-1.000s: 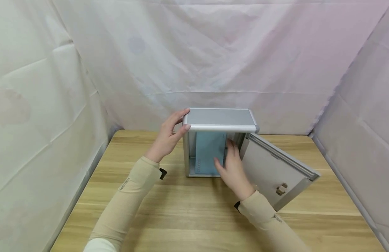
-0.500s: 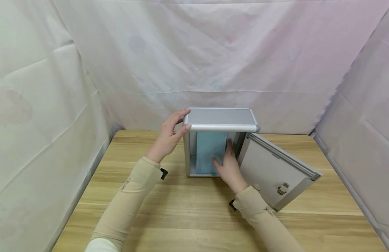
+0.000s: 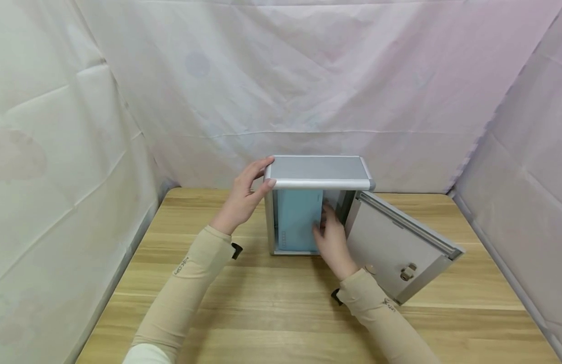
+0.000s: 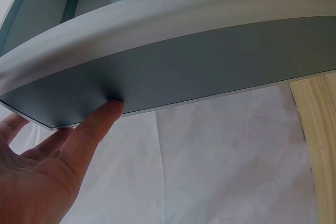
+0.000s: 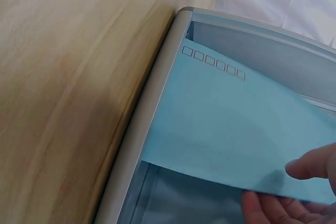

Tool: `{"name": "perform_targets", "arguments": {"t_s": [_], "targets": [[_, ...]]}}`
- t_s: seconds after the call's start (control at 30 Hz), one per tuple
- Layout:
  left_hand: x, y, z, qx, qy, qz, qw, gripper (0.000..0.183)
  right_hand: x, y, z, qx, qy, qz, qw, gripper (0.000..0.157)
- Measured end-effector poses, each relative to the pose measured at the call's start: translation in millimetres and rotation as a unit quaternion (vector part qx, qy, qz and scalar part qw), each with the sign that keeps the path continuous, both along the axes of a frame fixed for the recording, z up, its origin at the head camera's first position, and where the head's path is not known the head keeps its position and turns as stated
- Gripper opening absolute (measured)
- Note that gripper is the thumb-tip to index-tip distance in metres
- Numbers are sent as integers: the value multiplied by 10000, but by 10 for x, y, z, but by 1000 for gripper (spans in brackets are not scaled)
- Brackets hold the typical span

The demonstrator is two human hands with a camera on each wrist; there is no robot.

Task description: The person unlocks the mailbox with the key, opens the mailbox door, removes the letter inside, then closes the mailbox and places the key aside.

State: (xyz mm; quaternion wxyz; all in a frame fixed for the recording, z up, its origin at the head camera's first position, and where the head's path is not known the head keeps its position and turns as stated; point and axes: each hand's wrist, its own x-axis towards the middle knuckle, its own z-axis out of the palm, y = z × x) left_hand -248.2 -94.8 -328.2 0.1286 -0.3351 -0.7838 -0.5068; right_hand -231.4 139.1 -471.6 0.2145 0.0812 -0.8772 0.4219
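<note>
Shifted slightly left inside the metal box [image 3: 318,168] since half a second ago, a blue envelope [image 3: 299,220] stands upright within the open front as a person's right hand [image 3: 334,243] works at its edge. The right hand's fingers, curled more than before, have tucked in beside the envelope's right edge while the thumb comes over its face, leaving a narrow gap; whether they pinch the paper, the pictures cannot tell. The left hand [image 3: 241,198] is spread wide across the box's top left corner, thumb at the front edge and fingers toward the back, just as in the earlier frame. Pale blue and smooth, the envelope carries a row of six small red-outlined squares near one end, clearest from the right wrist. The box, silver-edged with a gray top, sits on a wood-grain table [image 3: 263,313], its door [image 3: 381,237] swung out to the right, a lock [image 3: 407,272] on the inner face.
</note>
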Motion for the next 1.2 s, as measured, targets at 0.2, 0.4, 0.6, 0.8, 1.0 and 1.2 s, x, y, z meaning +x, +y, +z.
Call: {"name": "perform_targets", "arguments": {"t_s": [0.2, 0.4, 0.6, 0.8, 1.0, 1.2], "targets": [[-9, 1, -1, -31, 20, 43, 10000, 48, 36, 0, 46, -183, 601, -133, 9979, 10], [-14, 5, -11, -1, 3, 10, 10000, 48, 173, 59, 152, 99, 1327, 0, 9911, 9], [-13, 4, -4, 6, -77, 20, 10000, 48, 382, 144, 334, 682, 1555, 105, 9854, 16], [-15, 6, 4, 111, -9, -66, 9999, 48, 673, 211, 483, 1234, 1697, 238, 9775, 22], [-23, 9, 11, 90, 55, -65, 9999, 48, 957, 275, 532, 1723, 2162, 560, 9594, 26], [-17, 1, 6, 15, -75, -34, 10000, 50, 1080, 296, 469, 2487, 2711, 1371, 9197, 34]]}}
